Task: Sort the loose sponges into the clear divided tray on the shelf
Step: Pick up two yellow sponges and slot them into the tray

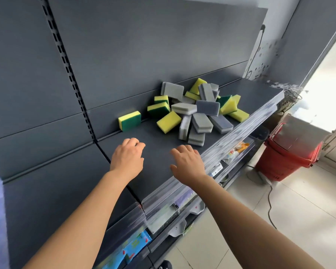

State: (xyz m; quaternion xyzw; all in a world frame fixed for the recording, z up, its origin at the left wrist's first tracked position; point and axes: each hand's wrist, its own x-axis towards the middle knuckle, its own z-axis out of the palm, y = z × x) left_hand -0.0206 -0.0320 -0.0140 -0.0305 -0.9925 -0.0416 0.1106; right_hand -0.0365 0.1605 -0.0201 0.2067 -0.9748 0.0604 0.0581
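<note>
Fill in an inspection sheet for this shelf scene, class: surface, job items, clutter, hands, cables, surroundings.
Surface: dark shelf with a clear front strip.
Job items: pile of grey and yellow-green sponges; one sponge stands apart against the back panel; no divided tray clearly seen.
Clutter: nothing seen on this shelf.
Hands: left hand and right hand over the shelf, both empty, short of the pile.
Cables: cord on the floor; another on the wall.
Surroundings: red baskets on tiled floor; packaged goods on shelves below.
</note>
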